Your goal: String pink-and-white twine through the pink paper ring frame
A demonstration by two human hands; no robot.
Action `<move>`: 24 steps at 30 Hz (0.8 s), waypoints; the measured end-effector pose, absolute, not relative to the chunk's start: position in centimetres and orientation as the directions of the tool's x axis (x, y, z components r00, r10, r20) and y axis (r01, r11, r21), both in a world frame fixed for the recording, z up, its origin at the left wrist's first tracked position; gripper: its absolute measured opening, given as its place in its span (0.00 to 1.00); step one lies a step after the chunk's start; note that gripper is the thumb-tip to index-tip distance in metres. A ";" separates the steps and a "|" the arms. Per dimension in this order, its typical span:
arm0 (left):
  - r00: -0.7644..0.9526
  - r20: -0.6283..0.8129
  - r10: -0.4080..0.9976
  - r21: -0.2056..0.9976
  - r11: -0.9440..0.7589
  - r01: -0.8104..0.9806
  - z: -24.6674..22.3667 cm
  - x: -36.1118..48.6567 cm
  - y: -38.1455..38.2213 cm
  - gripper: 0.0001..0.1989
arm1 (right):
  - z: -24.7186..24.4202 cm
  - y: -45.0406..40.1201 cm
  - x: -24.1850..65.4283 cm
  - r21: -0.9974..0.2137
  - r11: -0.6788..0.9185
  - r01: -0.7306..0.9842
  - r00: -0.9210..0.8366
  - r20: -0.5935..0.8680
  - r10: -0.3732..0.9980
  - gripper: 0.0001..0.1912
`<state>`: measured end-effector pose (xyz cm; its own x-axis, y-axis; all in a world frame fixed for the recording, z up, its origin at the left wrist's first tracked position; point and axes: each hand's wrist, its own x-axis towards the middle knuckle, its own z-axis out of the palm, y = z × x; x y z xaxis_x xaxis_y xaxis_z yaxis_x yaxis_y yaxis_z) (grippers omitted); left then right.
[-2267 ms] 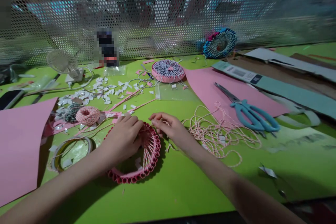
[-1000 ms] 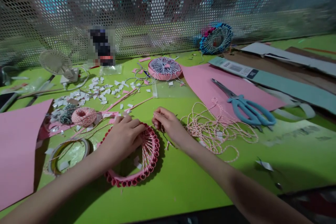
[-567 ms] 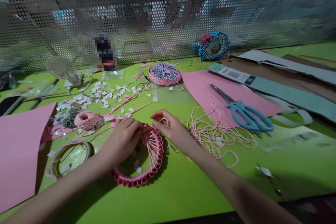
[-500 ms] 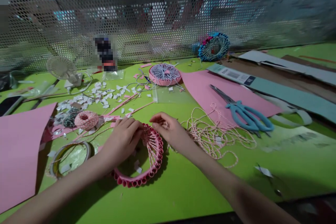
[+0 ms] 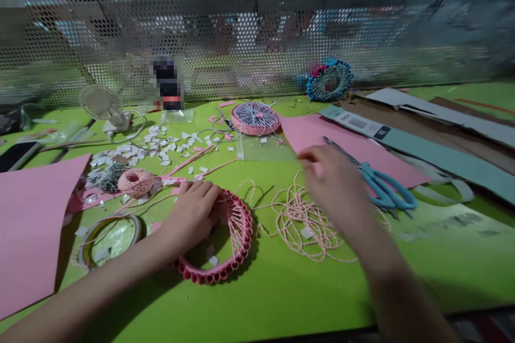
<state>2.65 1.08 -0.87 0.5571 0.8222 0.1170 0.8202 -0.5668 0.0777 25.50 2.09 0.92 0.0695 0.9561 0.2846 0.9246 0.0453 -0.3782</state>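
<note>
My left hand (image 5: 196, 209) is closed round the upper left rim of a pink ring (image 5: 240, 249) edged with small paper tubes. Pink-and-white twine (image 5: 234, 220) is strung across the ring's upper right part, and a strand runs from there to the right. Over the loose pile of pink twine (image 5: 306, 228), my right hand (image 5: 332, 182) is raised, blurred, with its fingers drawn together. What they hold, if anything, is hidden. A thin dark sliver (image 5: 264, 196) shows between ring and pile. Blue-handled scissors (image 5: 386, 185) lie just beyond the right hand.
Behind stand a finished pink string-wound disc (image 5: 256, 118) and a blue one (image 5: 330, 81) against perforated metal (image 5: 249, 27). Pink sheets (image 5: 30, 230), a tape roll (image 5: 139, 228), a twine ball (image 5: 135, 182), paper scraps (image 5: 155, 144), a small fan (image 5: 100, 102) and card strips (image 5: 422, 144) lie around.
My right hand has left the ring's upper right edge and moved right, over the twine pile towards the scissors. My left hand stays on the ring.
</note>
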 end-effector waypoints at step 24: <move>0.536 0.177 0.826 0.140 -0.560 0.817 -1.0 2.6 0.9 0.11 | -2.4 1.9 37.8 0.170 -0.410 0.896 0.429 -0.091 0.899 0.19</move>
<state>2.64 0.90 -1.05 0.5355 0.8257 0.1774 0.8167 -0.5598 0.1399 37.82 1.93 -2.39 0.4290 0.8987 -0.0907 0.8958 -0.4104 0.1704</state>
